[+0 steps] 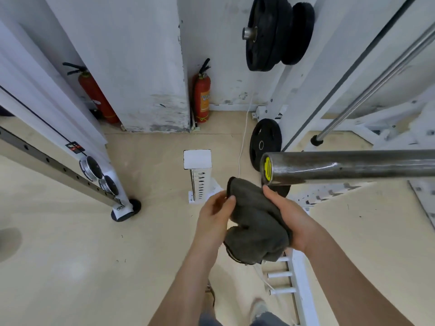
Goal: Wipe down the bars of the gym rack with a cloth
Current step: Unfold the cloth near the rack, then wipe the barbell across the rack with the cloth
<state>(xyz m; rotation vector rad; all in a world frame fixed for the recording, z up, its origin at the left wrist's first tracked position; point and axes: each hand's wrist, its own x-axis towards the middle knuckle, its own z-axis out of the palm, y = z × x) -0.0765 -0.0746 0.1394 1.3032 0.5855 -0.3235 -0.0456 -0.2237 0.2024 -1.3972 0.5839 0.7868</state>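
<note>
A dark grey cloth (255,222) is bunched between both my hands in the middle of the view. My left hand (215,215) pinches its left edge. My right hand (288,220) cups it from the right, thumb on top. Just above the cloth, the thick barbell sleeve (353,167) with a yellow end cap (267,167) runs in from the right. It ends close above my right thumb and does not touch the cloth. A thin chrome guide rod (381,78) slants up at the right.
Black weight plates (277,34) hang on a peg at the top; another plate (264,142) leans below. Two red fire extinguishers (202,95) stand by the wall. A white post (197,175), a left rack upright (70,161) and white floor pegs (282,275) surround me.
</note>
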